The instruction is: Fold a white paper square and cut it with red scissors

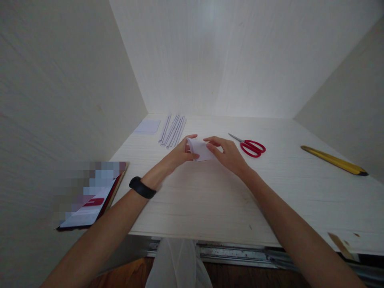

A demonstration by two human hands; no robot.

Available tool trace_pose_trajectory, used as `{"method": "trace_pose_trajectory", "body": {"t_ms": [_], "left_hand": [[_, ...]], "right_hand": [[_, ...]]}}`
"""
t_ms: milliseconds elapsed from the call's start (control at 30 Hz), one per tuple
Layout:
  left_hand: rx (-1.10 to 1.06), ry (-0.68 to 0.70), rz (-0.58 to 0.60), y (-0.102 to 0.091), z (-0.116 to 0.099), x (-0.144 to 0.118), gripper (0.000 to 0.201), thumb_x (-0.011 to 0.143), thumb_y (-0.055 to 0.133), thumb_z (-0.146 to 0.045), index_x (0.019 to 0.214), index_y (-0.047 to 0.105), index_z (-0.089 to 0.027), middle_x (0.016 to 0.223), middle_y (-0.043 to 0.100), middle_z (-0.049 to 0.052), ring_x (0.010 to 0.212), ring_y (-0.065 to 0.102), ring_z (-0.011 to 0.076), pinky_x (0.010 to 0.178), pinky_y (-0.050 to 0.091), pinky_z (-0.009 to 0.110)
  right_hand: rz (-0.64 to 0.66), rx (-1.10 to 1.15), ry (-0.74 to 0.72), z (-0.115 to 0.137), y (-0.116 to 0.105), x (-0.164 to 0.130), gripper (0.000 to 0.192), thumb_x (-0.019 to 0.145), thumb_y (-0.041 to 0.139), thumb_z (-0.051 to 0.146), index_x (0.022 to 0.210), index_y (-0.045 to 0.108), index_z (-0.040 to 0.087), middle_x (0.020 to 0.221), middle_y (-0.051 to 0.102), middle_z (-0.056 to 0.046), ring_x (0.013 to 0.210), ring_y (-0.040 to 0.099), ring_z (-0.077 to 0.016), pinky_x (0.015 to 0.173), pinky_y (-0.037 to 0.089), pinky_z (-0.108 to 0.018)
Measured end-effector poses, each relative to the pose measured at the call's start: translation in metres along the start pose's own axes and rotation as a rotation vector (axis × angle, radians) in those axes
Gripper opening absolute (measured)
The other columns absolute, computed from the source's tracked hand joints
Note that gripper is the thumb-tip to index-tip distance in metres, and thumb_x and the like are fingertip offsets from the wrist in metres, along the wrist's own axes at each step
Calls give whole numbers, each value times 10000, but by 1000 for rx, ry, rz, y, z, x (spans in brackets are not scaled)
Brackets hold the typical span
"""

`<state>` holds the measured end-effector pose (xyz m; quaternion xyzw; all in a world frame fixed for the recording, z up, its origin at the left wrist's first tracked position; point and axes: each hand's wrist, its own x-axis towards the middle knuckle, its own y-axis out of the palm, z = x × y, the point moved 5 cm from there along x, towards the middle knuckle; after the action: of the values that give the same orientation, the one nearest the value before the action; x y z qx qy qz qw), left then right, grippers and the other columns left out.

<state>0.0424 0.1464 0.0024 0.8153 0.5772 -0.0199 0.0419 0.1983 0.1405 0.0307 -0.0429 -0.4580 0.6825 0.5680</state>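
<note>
Between my two hands is a small folded piece of white paper (201, 151), just above the white tabletop. My left hand (183, 152), below a black wristband (142, 187), is closed on the paper's left end, where its edge curls over. At the right end, my right hand (225, 153) pinches the paper between thumb and fingers. Several thin white paper strips or rolls (172, 130) lie beyond my left hand. Scissors with red handles (253, 148) rest to the right of my right hand, blades pointing away to the left.
A flat white paper square (148, 126) lies at the back left. On the right is a long yellow tool with a black end (333, 160). A partly blurred flat item (90, 204) leans at the left edge. White panels enclose the tabletop (204, 208).
</note>
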Motion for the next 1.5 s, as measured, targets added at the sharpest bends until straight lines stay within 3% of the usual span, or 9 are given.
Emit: {"method": "trace_pose_trajectory", "body": {"t_ms": [133, 267, 500, 667, 1167, 1500], "left_hand": [[10, 33, 121, 7, -1, -3, 796, 653, 705, -105, 1362, 348, -167, 1007, 662, 76, 865, 630, 163, 777, 478, 300], [-33, 54, 166, 11, -4, -4, 682, 691, 716, -166, 1303, 416, -159, 1046, 673, 99, 886, 644, 177, 779, 502, 309], [-40, 18, 132, 7, -4, 0, 338, 749, 697, -217, 1049, 603, -92, 939, 709, 98, 813, 696, 175, 868, 530, 358], [-23, -11, 104, 5, -3, 1, 196, 739, 697, -202, 880, 652, -73, 870, 719, 94, 800, 711, 185, 882, 537, 354], [5, 34, 102, 6, -5, -2, 266, 628, 788, -193, 871, 714, -113, 834, 743, 82, 818, 703, 190, 894, 518, 365], [25, 54, 90, 6, -7, -3, 254, 645, 776, -176, 884, 716, -116, 846, 746, 73, 803, 694, 171, 884, 514, 340]], "right_hand": [[122, 121, 71, -5, 11, 2, 244, 829, 591, 343, 911, 684, 133, 905, 701, -86, 808, 629, -188, 742, 471, -306], [115, 116, 126, -10, 11, 4, 210, 791, 612, 324, 876, 675, 142, 844, 683, -57, 748, 588, -169, 689, 427, -290], [14, 171, 181, -17, 3, 6, 201, 760, 614, 362, 735, 597, 164, 676, 567, 2, 633, 480, -131, 601, 347, -260], [-19, 150, 185, -18, 0, 6, 220, 765, 596, 380, 704, 558, 172, 646, 512, 18, 611, 430, -121, 579, 310, -257], [-63, 153, 252, -18, 0, 4, 249, 727, 646, 376, 661, 496, 189, 615, 452, 42, 591, 395, -113, 559, 272, -258], [-79, 216, 248, -16, -1, 4, 253, 713, 659, 372, 665, 490, 191, 620, 461, 41, 595, 408, -114, 552, 281, -256]]}}
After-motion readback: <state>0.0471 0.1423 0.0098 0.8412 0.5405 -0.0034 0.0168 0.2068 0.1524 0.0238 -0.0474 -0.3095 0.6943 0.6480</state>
